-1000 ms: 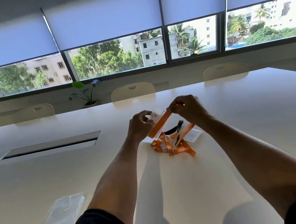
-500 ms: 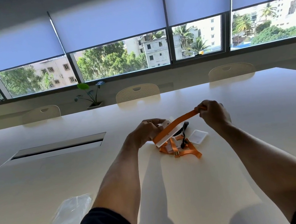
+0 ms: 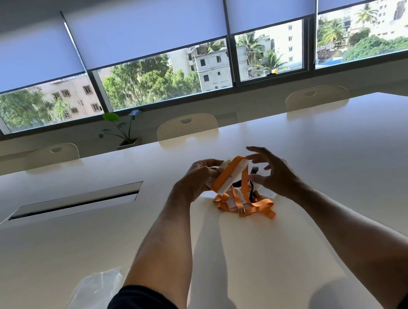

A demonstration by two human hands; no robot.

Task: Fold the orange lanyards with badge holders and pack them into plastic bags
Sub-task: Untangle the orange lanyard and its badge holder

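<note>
Clear plastic bags (image 3: 87, 301) lie empty on the surface (image 3: 348, 185), well left of the work. The left hand (image 3: 196, 179) grips a white badge holder (image 3: 230, 177) with orange lanyard (image 3: 227, 174) wound over it, above a loose lanyard pile (image 3: 247, 206). The right hand (image 3: 274, 173) hovers, fingers (image 3: 256, 150) spread, holding nothing. Folding appears under way; next, the hanging strap needs catching and laying across.

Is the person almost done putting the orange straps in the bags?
Not yet. No lanyard is seen packed: the plastic bags lie flat near the left sleeve. The left hand grips a badge holder with orange strap laid over it, and the right hand hovers open beside it. The tangled lanyard pile on the table remains to fold and bag.
</note>
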